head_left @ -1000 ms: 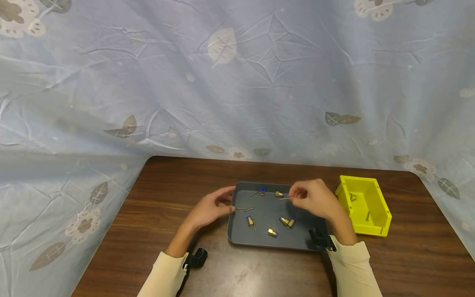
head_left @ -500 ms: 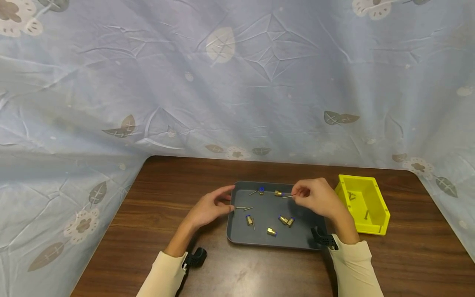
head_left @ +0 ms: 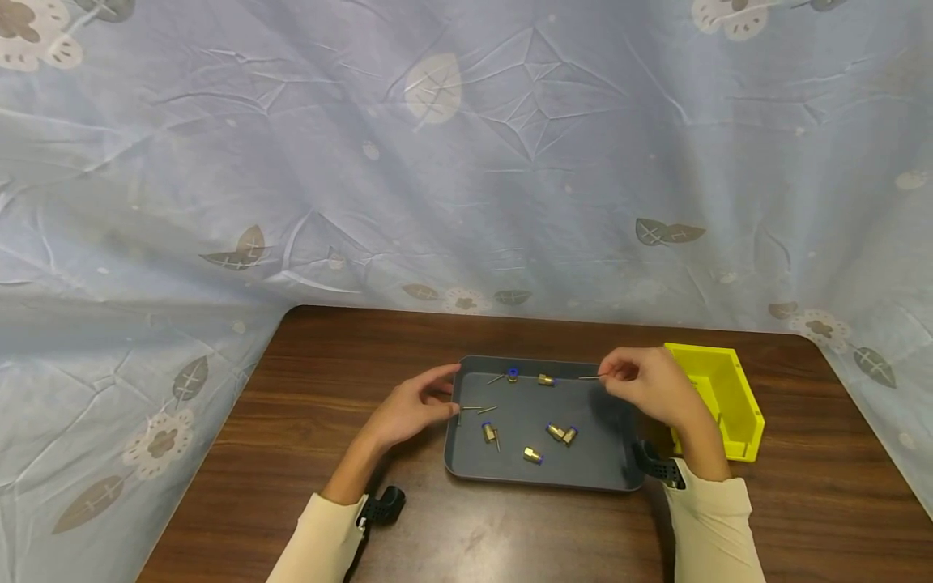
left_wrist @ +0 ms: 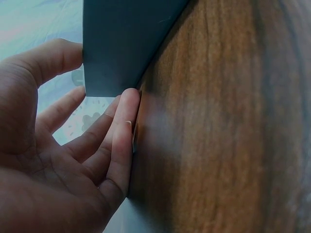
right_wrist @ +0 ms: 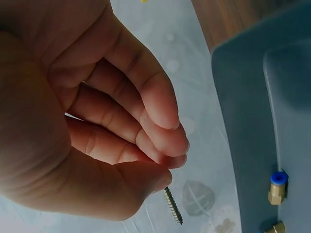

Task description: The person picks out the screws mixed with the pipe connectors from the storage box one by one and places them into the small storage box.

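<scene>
My right hand (head_left: 645,380) pinches a screw (right_wrist: 172,206) between thumb and fingertips, its threaded end sticking out. It hovers above the right part of a grey tray (head_left: 598,470), close to a yellow bin (head_left: 751,449). At the tray's left side, my left hand (head_left: 408,411) touches the edge with thumb and fingertips, the fingers loosely extended; the left wrist view shows this contact at the tray wall (left_wrist: 121,48). Several brass fittings with blue collars, such as one fitting (head_left: 533,455), lie in the tray. Loose screws lie there too, including one screw (head_left: 487,410) near my left thumb.
The yellow bin stands right of the tray, partly hidden by my right hand and forearm. Brown wooden table (head_left: 350,356) surrounds the tray. A patterned blue-grey cloth (head_left: 466,162) hangs behind the table and at its sides.
My right hand has moved right and slightly away from me, carrying the screw from beside the back fitting towards the yellow bin. My left hand stays at the tray edge.
</scene>
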Available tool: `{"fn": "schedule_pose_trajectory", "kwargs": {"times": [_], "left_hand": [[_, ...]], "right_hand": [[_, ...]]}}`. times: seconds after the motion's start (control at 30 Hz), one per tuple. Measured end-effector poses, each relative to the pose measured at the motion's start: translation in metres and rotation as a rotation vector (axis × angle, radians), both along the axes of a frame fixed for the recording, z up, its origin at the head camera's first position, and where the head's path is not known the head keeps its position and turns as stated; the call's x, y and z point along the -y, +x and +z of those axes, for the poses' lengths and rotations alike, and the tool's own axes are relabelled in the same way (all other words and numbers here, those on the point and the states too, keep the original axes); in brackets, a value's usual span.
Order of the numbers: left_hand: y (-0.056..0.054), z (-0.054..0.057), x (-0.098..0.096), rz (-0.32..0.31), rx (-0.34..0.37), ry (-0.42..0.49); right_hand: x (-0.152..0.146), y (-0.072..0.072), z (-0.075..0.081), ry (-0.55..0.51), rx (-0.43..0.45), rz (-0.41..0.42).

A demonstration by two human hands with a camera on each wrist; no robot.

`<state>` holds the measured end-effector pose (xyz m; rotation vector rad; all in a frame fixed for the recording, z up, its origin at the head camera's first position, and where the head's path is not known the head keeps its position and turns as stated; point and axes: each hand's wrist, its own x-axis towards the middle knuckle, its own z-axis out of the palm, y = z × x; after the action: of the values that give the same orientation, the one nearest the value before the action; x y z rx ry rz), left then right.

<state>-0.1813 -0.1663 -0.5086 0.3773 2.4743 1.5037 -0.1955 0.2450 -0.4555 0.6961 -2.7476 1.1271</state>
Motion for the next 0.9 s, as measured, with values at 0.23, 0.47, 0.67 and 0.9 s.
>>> {"fn": "schedule_pose_trajectory", "kwargs": {"times": [0.23,0.47,0.67,0.9], "left_hand": [[0.0,0.0,0.0,0.004,-0.001,0.001],[-0.001,-0.002,0.0,0.006,-0.006,-0.01],[0.0,0.0,0.0,0.007,-0.003,-0.005],[0.0,0.0,0.0,-0.001,-0.011,-0.006]], "right_hand": [[-0.011,0.003,0.005,0.004,0.056,-0.061],[-0.026,0.003,0.0,-0.026,0.02,-0.091],[-0.036,0.006,0.003,-0.059,0.014,-0.112],[-0.048,0.009,0.003,-0.048,-0.023,-0.166]]}}
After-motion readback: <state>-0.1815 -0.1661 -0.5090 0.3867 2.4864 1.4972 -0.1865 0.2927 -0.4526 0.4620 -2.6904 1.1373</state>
